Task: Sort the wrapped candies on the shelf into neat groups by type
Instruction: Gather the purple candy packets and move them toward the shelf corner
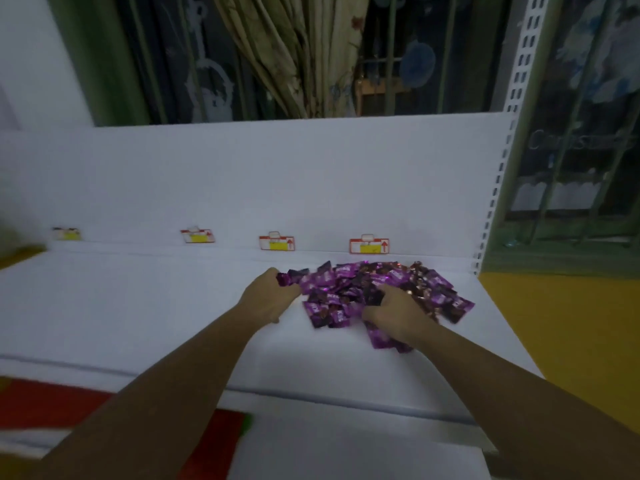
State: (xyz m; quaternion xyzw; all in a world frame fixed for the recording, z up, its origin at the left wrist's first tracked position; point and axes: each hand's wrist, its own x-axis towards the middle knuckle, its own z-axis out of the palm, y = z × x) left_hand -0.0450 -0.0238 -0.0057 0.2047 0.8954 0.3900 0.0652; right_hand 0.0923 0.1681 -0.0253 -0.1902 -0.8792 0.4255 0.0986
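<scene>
Head view — candies (349, 289) heaped on the white shelf (138, 306) just below the rightmost price tag (369, 245), purple and darker wrappers mixed. Left hand (268, 296), below-left of the tag, fingers (273, 274) clenched on a purple wrapper. Right hand (394, 315), below the tag, curled into the heap, grasping wrappers. Judged light, crinkly, slippery — pinch the crimped ends, few at a time.

White shelf (145, 306) w/ purple candy pile (349, 289)

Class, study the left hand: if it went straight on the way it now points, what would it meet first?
Probably the left edge of the candy pile, just past the left hand, which grips a purple candy; behind that, the back wall. Depth is unclear.
</scene>
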